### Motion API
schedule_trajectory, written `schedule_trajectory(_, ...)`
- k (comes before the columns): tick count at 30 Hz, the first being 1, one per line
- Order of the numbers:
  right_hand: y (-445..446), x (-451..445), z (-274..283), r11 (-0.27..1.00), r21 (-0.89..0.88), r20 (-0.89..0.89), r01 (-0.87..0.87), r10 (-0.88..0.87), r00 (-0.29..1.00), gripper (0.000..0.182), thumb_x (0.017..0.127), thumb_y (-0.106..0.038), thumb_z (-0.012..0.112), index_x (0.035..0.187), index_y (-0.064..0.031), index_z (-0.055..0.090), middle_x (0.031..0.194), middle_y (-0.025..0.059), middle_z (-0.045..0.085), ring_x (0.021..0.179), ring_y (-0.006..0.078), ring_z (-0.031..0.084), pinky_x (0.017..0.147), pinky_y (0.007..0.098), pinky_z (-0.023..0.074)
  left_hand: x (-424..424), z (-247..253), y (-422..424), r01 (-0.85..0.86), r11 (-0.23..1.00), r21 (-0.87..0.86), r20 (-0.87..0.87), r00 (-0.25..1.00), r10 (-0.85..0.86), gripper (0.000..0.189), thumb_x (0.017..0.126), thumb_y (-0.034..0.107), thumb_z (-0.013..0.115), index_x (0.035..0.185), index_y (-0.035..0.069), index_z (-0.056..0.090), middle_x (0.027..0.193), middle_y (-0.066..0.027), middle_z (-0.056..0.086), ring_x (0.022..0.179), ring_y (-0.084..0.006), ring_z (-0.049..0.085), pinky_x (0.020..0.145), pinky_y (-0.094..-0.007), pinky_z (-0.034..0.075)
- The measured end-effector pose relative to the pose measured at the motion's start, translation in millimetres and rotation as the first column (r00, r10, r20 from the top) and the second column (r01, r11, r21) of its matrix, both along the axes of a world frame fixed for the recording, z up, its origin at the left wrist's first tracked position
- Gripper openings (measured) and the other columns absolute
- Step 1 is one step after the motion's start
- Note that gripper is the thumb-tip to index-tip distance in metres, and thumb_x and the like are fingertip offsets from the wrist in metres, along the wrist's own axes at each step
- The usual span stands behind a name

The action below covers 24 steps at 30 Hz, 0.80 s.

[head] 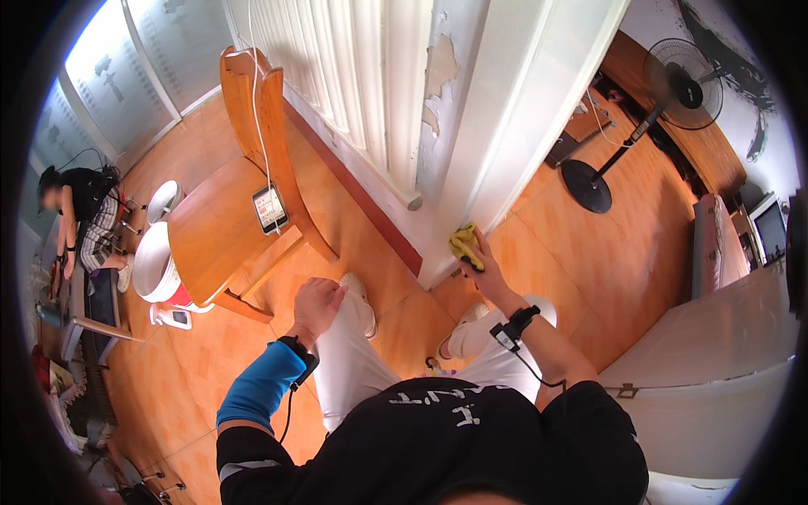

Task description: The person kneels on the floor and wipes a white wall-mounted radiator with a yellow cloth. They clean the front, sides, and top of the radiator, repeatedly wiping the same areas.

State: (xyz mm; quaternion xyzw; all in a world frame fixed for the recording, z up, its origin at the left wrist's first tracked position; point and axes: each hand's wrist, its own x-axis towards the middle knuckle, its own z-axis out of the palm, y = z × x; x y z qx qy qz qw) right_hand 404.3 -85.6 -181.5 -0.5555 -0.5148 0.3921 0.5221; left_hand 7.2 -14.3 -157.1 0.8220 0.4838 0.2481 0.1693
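Observation:
My right hand (486,271) grips a crumpled yellow cloth (464,243), dark at its lower end. The cloth is at the lower part of a white door frame (499,126), and whether it presses on the surface I cannot tell. Over my left knee, my left hand (319,303) has its fingers curled in, and nothing shows in it. Ahead of that hand is a wooden chair (214,214). A phone (270,209) with a white cable lies on its seat.
White buckets (151,265) and a white spray bottle (170,317) stand left of the chair. Another person (88,214) bends over at the far left. A black pedestal fan (587,186) stands beyond the doorway. A pale cabinet-like surface (707,379) is close on my right.

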Motion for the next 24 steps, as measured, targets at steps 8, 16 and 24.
schedule_trajectory(8, -10.3, 3.2, 106.4, 0.98, -0.177, -0.855, -0.088, -0.109, 0.507, 0.048, 0.107, -0.038, 0.055, 0.141, -0.0032, 0.056, 0.134, 0.0109, 0.067, 0.121, 0.0252, 0.066, 0.103, 0.0405, 0.0526, 14.7, 7.9, 15.0, 0.171, 0.982, -0.081, 0.17, 0.973, -0.155, 0.029, 0.098, 0.033, 0.068, 0.112, 0.008, 0.072, 0.111, -0.0109, 0.071, 0.105, -0.0283, 0.065, 0.092, -0.0394, 0.051)
schedule_trajectory(16, -2.1, -70.6, 211.2, 0.832, 0.163, 0.298, -0.531, 0.471, 0.83, 0.074, 0.101, -0.048, 0.059, 0.159, -0.008, 0.037, 0.167, 0.0153, 0.031, 0.154, 0.0335, 0.028, 0.123, 0.0446, 0.0261, 160.4, 100.2, 9.9, 0.811, 0.575, -0.112, 0.987, 0.025, 0.156, 0.055, 0.109, 0.035, 0.052, 0.155, 0.009, 0.037, 0.151, -0.0083, 0.049, 0.136, -0.0208, 0.049, 0.108, -0.039, 0.044)
schedule_trajectory(24, 29.9, -17.2, 309.9, 0.655, 0.752, 0.544, -0.077, -0.55, 0.633, 0.057, 0.105, -0.044, 0.048, 0.146, -0.0049, 0.053, 0.161, 0.0183, 0.039, 0.152, 0.0392, 0.029, 0.123, 0.0507, 0.0238, 144.7, 155.0, 64.1, 0.606, 0.79, 0.096, 0.968, -0.241, 0.067, 0.054, 0.11, 0.047, 0.042, 0.15, 0.012, 0.042, 0.142, -0.005, 0.055, 0.127, -0.0216, 0.057, 0.107, -0.0388, 0.048)
